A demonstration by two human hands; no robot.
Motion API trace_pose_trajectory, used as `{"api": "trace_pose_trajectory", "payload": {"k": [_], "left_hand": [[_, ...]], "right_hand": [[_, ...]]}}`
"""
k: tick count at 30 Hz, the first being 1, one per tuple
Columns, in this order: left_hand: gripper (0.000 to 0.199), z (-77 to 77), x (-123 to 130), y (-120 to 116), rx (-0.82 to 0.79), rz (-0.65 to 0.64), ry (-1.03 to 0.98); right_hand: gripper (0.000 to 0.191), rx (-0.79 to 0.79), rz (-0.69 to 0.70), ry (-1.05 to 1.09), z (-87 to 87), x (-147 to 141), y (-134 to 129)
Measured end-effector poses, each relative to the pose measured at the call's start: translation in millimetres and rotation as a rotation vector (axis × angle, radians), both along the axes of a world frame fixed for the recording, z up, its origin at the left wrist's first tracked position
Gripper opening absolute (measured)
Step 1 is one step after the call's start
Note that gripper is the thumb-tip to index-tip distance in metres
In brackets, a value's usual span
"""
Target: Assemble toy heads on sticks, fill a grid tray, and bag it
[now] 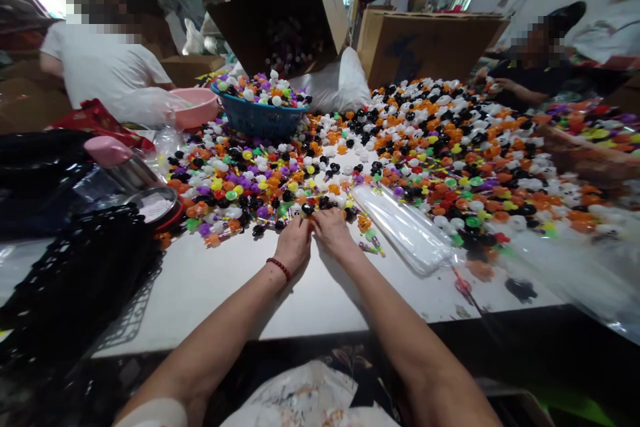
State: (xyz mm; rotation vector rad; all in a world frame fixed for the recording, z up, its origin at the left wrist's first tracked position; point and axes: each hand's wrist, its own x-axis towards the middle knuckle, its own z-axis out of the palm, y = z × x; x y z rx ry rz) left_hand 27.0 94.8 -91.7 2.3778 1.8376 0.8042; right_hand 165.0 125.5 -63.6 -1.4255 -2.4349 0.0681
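Observation:
My left hand (294, 238), with a dark red bead bracelet (280, 269) on its wrist, rests at the near edge of a heap of small plastic Halloween figures (260, 180). Close beside it is my right hand (331, 232); the two nearly touch. Both sets of fingers are bent and drawn together, and a bit of orange shows between them. What they grip is mostly hidden. A white ghost-faced figure and black ones lie just past the fingertips. Right of my right hand lie an orange pumpkin figure (365, 223) and several thin colourful sticks.
A stack of clear plastic bags (405, 230) lies to the right, with red-handled scissors (464, 284) nearby. A blue basket (263, 119) of figures stands behind. Black mesh crate (75, 280) and a pink-lidded flask (123, 163) are left. Two people sit across the table, near cardboard boxes (425, 47).

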Motion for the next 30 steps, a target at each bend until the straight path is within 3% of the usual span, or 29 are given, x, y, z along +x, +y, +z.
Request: {"api": "trace_pose_trajectory", "payload": {"k": [7, 9, 12, 17, 20, 22, 24, 28, 30], "left_hand": [[0.005, 8.2, -17.6, -22.6, 0.056, -0.005, -0.38], [0.01, 14.4, -21.0, -32.4, 0.002, 0.037, -0.613], [0.021, 22.6, -23.7, -48.7, -0.207, 0.054, -1.059], [0.025, 26.9, -26.8, -74.6, -0.378, 0.104, -1.529], [0.03, 23.3, -28.5, -82.6, -0.416, 0.116, -1.65], [0.034, 20.6, -28.1, -83.8, -0.431, 0.114, -1.679], [0.037, 18.9, -26.1, -83.4, -0.451, 0.129, -1.721], [0.043, 18.4, -23.0, -87.7, -0.48, 0.268, -1.84], [0.045, 17.4, -24.9, -94.5, -0.491, 0.272, -1.849]], "right_hand": [[0.019, -0.038, -0.065, -0.023, -4.3, -16.6, 10.0], [0.025, -0.047, -0.089, -0.007, -4.2, -13.5, 3.3], [0.029, -0.08, -0.134, 0.067, -5.9, -5.3, -10.3], [0.019, -0.153, -0.185, 0.543, -11.3, 7.7, -33.3], [0.026, -0.344, -0.21, 0.84, -10.7, 5.7, -48.0], [0.033, -0.495, -0.138, 1.011, -8.8, -2.8, -58.9], [0.035, -0.541, -0.041, 1.119, -7.7, -15.7, -70.3], [0.022, -0.299, 0.145, 0.863, -13.3, -41.5, -90.5], [0.023, -0.229, 0.242, 0.712, -18.5, -47.2, -96.9]]}}
